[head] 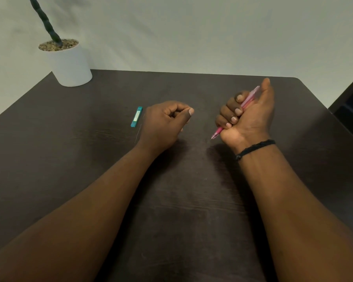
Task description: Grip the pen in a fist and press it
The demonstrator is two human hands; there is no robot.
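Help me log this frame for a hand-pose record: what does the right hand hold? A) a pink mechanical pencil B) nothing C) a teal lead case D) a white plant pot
A: the right hand has its fingers curled round the pink mechanical pencil, tip pointing down toward the table, while the teal lead case lies on the table beside the left hand.

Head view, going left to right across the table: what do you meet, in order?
White plant pot → teal lead case → left hand, fingers curled → pink mechanical pencil gripped in the right hand → black wrist band.
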